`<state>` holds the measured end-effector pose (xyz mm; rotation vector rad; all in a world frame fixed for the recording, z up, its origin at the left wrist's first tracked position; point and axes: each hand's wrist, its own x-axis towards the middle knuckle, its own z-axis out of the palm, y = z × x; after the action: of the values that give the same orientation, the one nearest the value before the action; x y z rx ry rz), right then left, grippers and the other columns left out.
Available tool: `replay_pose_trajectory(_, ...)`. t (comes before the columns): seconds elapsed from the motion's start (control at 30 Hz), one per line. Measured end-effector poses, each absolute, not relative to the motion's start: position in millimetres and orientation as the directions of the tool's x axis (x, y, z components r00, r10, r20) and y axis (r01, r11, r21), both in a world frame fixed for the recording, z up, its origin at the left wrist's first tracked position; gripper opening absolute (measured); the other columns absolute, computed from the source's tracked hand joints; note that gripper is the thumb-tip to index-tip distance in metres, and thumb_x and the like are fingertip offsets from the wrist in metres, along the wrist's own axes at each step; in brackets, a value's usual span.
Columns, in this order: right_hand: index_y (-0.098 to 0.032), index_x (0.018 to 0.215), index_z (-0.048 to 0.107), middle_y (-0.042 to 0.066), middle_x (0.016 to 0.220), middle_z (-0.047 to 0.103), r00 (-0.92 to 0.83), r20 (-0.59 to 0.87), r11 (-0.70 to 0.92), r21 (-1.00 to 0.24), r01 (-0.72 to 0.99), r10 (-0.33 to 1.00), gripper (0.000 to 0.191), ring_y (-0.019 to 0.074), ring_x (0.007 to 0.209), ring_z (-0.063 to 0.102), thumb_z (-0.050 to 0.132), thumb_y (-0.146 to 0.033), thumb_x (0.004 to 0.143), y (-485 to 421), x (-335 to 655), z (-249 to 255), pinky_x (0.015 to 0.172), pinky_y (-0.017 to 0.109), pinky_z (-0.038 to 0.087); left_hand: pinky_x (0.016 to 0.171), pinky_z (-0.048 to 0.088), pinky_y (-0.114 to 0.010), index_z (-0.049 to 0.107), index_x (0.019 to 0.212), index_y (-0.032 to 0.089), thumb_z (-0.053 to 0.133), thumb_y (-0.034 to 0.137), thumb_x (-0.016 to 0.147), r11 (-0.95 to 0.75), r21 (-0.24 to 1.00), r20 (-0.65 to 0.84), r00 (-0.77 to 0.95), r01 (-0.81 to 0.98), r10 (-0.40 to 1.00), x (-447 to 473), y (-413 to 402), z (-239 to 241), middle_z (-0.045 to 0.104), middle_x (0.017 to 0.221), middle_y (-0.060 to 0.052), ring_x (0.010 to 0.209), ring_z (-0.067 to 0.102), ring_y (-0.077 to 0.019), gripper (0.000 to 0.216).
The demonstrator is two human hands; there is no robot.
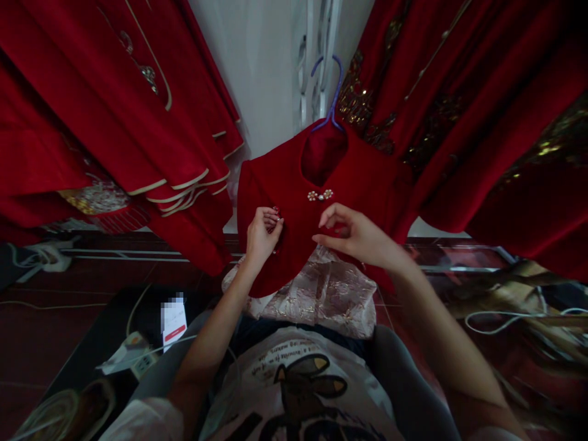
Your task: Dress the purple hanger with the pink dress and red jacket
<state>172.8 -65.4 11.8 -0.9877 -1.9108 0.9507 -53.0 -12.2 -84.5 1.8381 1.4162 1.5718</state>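
Note:
A red jacket (289, 168) hangs in front of me on a purple hanger (337, 92), its lower part over a shiny pale pink cloth (316, 288) at my lap. Just under the neckline sits a pearl-and-gold clasp (320, 195). At the jacket's left side, my left hand (264, 236) is closed in a pinch on a small beaded ornament (277, 212), partly hidden by the fingers. My right hand (351, 233) hovers before the front, below the clasp, thumb and forefinger apart. Between them no held thing can be made out.
Red garments with pale piping (184, 122) hang at left, and red garments with gold sequins (459, 122) at right. A lit phone (174, 321) and a power strip (142, 361) lie at lower left. Metal rack bars (138, 254) run near the floor.

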Motion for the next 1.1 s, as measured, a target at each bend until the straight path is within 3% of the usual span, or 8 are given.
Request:
replay_pose_trajectory(0.07,-0.02,0.09,0.056,-0.002,0.083,0.055,-0.357,0.268,0.389,-0.861,0.328,0.895,0.03,0.0081,0.065,0.054,0.076,-0.033,0.073,-52.3,156.5,-16.0,0.056,0.021,0.045,0.068,0.052,-0.022,0.052,0.097,0.02,0.067,0.024,0.082,-0.435,0.776,0.54,-0.125,0.457,0.832,-53.6,-12.3,-84.2,0.063,0.081,0.0,0.073,0.063,-0.0107,0.022)
replay_pose_trajectory(0.2,-0.02,0.095,0.055,-0.003,0.082,0.057,-0.213,0.207,0.247,-0.952,0.181,0.955,0.042,0.0082,0.054,0.056,0.08,-0.039,0.067,-22.5,129.1,-59.8,0.047,0.022,0.046,0.067,0.053,-0.021,0.056,0.093,0.02,0.066,0.029,0.083,-0.442,0.808,0.53,-0.15,0.391,0.835,-54.8,-12.3,-82.5,0.066,0.08,0.0,0.073,0.065,-0.0109,0.017)
replay_pose_trajectory(0.3,-0.019,0.098,0.061,0.001,0.088,0.063,-0.089,0.283,0.292,-0.947,0.13,0.955,0.04,0.0109,0.067,0.063,0.079,-0.039,0.068,-8.2,113.2,-74.0,0.061,0.024,0.055,0.068,0.053,-0.022,0.063,0.088,0.019,0.066,0.033,0.084,-0.428,0.847,0.489,-0.148,0.316,0.86,-53.9,-10.4,-80.7,0.07,0.083,-0.002,0.075,0.067,-0.0116,0.015)
replay_pose_trajectory(0.4,-0.019,0.107,0.065,0.005,0.101,0.065,-0.107,0.341,0.351,-0.931,0.102,0.934,0.036,0.0122,0.079,0.067,0.073,-0.035,0.076,-5.0,103.2,-77.1,0.074,0.026,0.058,0.074,0.056,-0.024,0.067,0.088,0.018,0.064,0.035,0.084,-0.39,0.887,0.434,-0.16,0.246,0.887,-52.7,-7.3,-79.9,0.074,0.089,-0.004,0.079,0.07,-0.0132,0.018)
replay_pose_trajectory(0.57,-0.019,0.108,0.068,0.006,0.104,0.064,-0.063,0.399,0.403,-0.897,0.18,0.915,0.026,0.0118,0.08,0.067,0.061,-0.032,0.086,-8.1,95.9,-75.4,0.075,0.026,0.06,0.078,0.057,-0.026,0.07,0.09,0.017,0.061,0.036,0.086,-0.364,0.917,0.387,-0.151,0.162,0.91,-52.3,-6.6,-78.5,0.076,0.093,-0.006,0.081,0.071,-0.0137,0.022)
replay_pose_trajectory(0.83,-0.018,0.1,0.07,0.007,0.098,0.064,0.034,0.504,0.475,-0.833,0.284,0.863,0.017,0.0124,0.079,0.065,0.06,-0.024,0.088,-12.2,84.1,-69.1,0.075,0.026,0.059,0.077,0.06,-0.027,0.071,0.093,0.016,0.07,0.025,0.074,-0.396,0.895,0.426,-0.123,0.206,0.897,-53.6,-9.0,-76.7,0.075,0.09,-0.006,0.08,0.072,-0.0138,0.021)
replay_pose_trajectory(1.1,-0.018,0.099,0.07,0.006,0.097,0.062,0.045,0.512,0.476,-0.824,0.308,0.858,0.016,0.0123,0.077,0.064,0.06,-0.025,0.088,-7.4,81.8,-71.2,0.075,0.027,0.057,0.073,0.061,-0.03,0.074,0.085,0.014,0.073,0.026,0.069,-0.388,0.857,0.432,-0.062,0.338,0.9,-62.7,3.1,-69.9,0.076,0.083,-0.007,0.071,0.072,-0.0159,0.02)
